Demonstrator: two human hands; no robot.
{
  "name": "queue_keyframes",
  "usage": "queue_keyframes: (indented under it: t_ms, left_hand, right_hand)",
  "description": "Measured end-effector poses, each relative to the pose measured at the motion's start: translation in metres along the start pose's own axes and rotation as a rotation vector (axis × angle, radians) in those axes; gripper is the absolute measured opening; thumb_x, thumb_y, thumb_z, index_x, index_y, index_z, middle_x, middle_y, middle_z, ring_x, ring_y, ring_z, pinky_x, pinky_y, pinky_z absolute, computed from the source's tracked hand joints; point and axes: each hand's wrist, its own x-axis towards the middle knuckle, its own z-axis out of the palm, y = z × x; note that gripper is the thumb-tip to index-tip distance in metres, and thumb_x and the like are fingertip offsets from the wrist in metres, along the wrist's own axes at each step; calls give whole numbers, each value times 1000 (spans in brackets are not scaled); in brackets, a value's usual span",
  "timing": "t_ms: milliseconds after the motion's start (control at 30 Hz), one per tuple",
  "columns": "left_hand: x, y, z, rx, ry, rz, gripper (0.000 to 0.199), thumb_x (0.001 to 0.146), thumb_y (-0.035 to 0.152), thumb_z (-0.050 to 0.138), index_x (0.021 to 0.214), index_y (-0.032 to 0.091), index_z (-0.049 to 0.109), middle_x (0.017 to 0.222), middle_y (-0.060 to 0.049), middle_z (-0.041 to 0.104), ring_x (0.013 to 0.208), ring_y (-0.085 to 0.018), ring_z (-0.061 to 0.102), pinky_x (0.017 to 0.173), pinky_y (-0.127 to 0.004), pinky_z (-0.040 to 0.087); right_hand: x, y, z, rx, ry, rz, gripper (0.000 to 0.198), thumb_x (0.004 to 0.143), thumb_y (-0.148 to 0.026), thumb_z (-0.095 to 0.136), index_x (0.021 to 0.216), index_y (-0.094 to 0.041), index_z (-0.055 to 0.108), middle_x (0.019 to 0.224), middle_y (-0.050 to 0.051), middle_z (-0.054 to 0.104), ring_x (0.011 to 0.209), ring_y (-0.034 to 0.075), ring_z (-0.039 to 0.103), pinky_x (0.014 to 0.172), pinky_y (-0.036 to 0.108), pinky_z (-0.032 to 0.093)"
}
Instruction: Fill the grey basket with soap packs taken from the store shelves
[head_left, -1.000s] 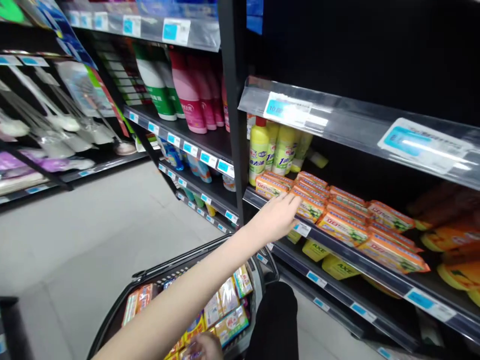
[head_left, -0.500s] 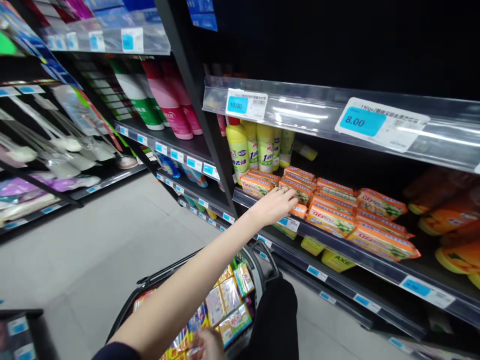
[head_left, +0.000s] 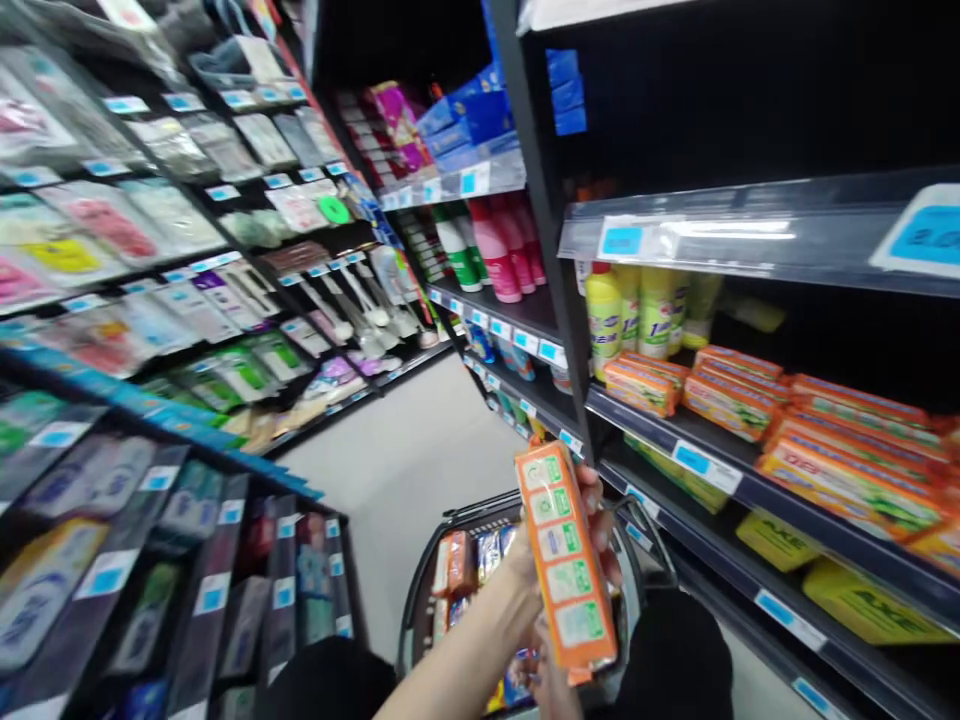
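An orange-wrapped pack of laundry soap (head_left: pixel 561 560) is held up over the shopping basket (head_left: pixel 411 610), its long side panel with a row of pale squares facing me. My left hand (head_left: pixel 596 510) is closed round it from behind, fingers showing along the right edge. At the pack's lower left end, my right hand (head_left: pixel 553 680) is against it with curled fingers, partly hidden by the pack. Orange and other packs lie in the basket below. More orange soap packs (head_left: pixel 739 393) are stacked on the shelf to the right.
Yellow bottles (head_left: pixel 654 312) stand behind the soap packs, and yellow AXE bottles (head_left: pixel 862 605) lie on the shelf beneath. Pink bottles (head_left: pixel 499 255) are farther along. A low display rack (head_left: pixel 195 560) is at the left. Grey floor (head_left: pixel 420 420) runs between the shelves.
My left hand has come back from the shelf with a pack of laundry soap, now above the basket beside my right hand. The view has swung left.
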Motion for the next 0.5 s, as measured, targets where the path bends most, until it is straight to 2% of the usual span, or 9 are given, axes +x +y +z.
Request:
queue_keyframes:
  t_ms: [67,133,233,300,400,467,500]
  left_hand:
    - [-22,-4,-14,-14,90,6,68,60,65,82,106,19,62,76,-2,56,58,-13,53,54,-25,53]
    - [-48,-12,-36,54,217,-3,70,59,64,83,105,15,63,80,-6,61,69,-19,60,66,-31,56]
    - [-98,-40,-76,237,450,-64,65,56,56,88,99,12,65,85,-9,64,81,-26,63,78,-37,54]
    - [-137,-62,-98,385,587,-124,62,56,53,87,96,13,65,89,-10,66,85,-28,64,81,-37,53]
    - [-187,-86,-130,662,689,-198,52,64,55,78,95,14,66,95,-10,67,92,-30,62,85,-38,51]
    - [-211,-88,-159,924,739,-223,40,76,53,65,93,16,67,92,-10,67,93,-30,62,85,-39,50]
    - [-219,-84,-177,1076,803,-235,35,81,49,59,92,17,66,90,-10,67,92,-30,63,84,-39,50]
  right_hand:
    - [-11,-14,2,59,15,4,50,49,-63,75,75,-23,62,63,-1,63,59,18,60,56,29,46]
    - [-27,-35,3,101,8,-72,56,51,-68,73,85,-24,65,76,2,69,76,22,65,65,33,51]
    - [-58,-61,-3,108,-34,-204,69,60,-77,64,105,-25,65,110,7,70,104,27,63,83,40,53]
    - [-77,-67,-10,4,-102,-227,66,67,-71,65,115,-27,61,125,7,64,113,28,60,91,41,51]
    - [-90,-56,-20,-301,-185,-210,57,68,-51,77,117,-26,59,120,8,66,110,27,62,92,39,51]
    - [-86,-41,-24,-462,-215,-177,54,67,-46,79,111,-23,59,108,9,70,101,27,66,87,39,53]
    - [-80,-34,-25,-516,-213,-169,53,66,-48,79,108,-22,59,103,9,71,95,27,67,85,40,54]
